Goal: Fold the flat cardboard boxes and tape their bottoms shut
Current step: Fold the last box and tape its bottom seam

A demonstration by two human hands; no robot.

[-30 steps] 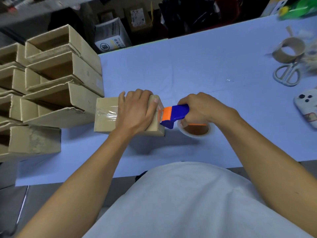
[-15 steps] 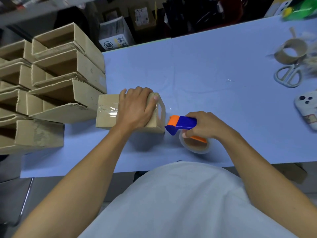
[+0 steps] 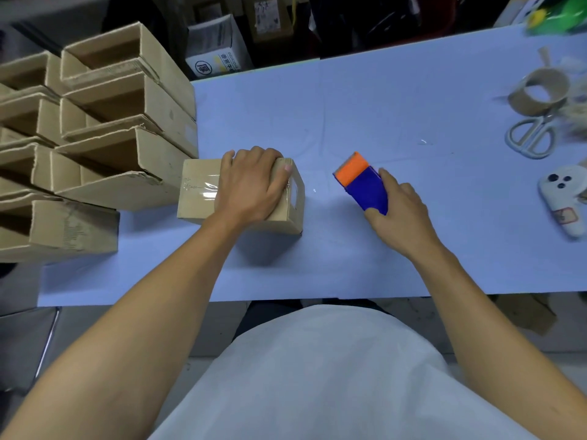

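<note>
the box (image 3: 203, 198) sits just right of the stacked boxes (image 3: 127, 144), left hand (image 3: 251, 185) curled over its taped top. right hand (image 3: 397, 208) grips the tape dispenser (image 3: 362, 182), right of the box, apart. light, stiff cardboard, likely crushable; best held by its edges.

white shirt (image 3: 333, 376), bare forearms (image 3: 178, 281)
</note>
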